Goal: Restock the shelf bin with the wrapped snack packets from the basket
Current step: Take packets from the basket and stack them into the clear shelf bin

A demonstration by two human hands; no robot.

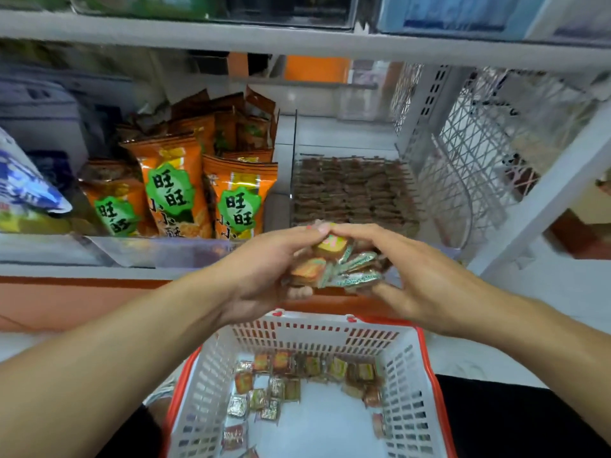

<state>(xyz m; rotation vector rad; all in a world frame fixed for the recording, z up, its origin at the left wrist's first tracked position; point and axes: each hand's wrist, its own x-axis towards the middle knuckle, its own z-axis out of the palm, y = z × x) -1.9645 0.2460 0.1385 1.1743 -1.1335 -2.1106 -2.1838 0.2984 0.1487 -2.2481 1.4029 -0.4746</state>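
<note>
My left hand (264, 269) and my right hand (410, 276) together clasp a stack of small wrapped snack packets (334, 262), fingertips meeting on top. The stack hangs in front of the clear shelf bin (355, 193), which holds neat rows of brown packets. Below, the white basket (297, 332) with a red rim has several loose snack packets (297, 375) scattered on its floor, mostly toward its far side.
Orange snack bags (185, 193) fill the bin to the left. A blue and white bag (23, 183) lies at the far left. A white wire mesh panel (469, 153) bounds the shelf on the right. Another shelf board (297, 41) runs overhead.
</note>
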